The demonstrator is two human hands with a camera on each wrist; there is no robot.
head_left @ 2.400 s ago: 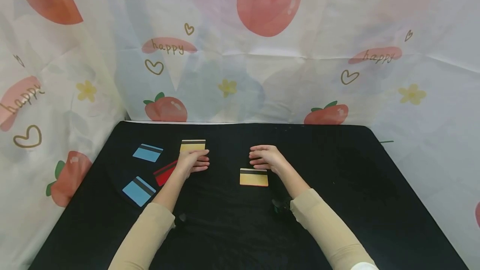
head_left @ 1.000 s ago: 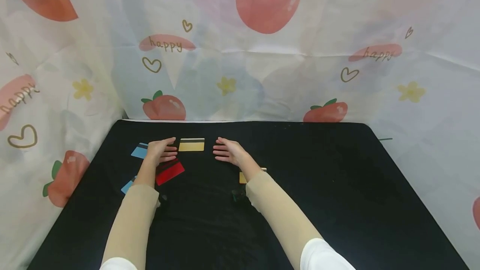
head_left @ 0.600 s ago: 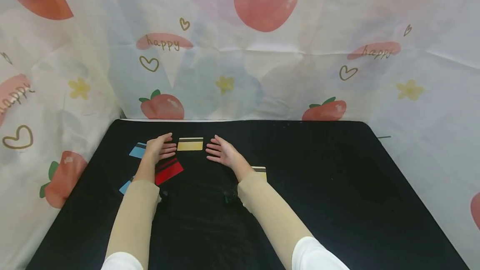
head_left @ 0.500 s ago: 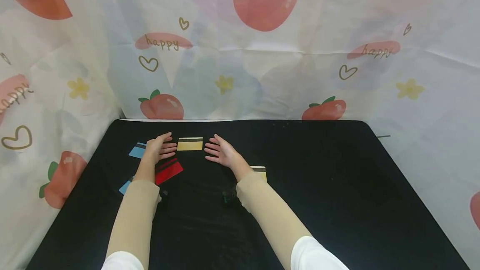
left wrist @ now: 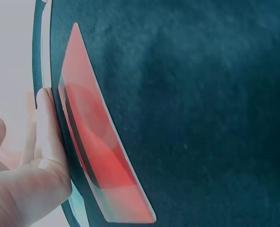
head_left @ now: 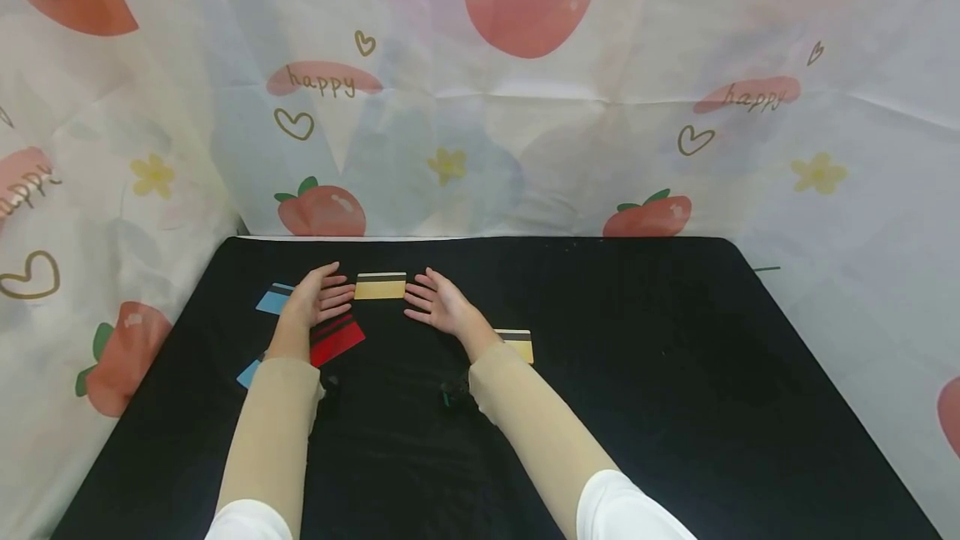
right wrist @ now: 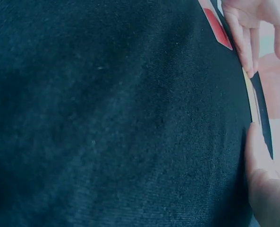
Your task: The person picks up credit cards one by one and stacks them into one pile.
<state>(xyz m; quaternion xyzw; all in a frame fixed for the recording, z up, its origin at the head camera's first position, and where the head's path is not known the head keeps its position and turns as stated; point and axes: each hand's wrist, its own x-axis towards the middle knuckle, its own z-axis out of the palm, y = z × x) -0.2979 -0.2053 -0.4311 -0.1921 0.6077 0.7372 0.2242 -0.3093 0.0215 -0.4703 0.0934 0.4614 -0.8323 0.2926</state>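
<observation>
Two beige sleeves span the dark, cloth-like bench, each partly hiding a card: the near blue card and the near yellow card. Next lies the glossy red card. The left hand and right hand flank the flat, stiff far yellow card, fingertips seemingly touching its short edges. Each grip is wide, holding nothing; positioning looks done, a hold not yet made. Behind hangs a creased, printed curtain.

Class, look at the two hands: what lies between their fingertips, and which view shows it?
A yellow card lies between the left hand and the right hand, seen best in the head view.
</observation>
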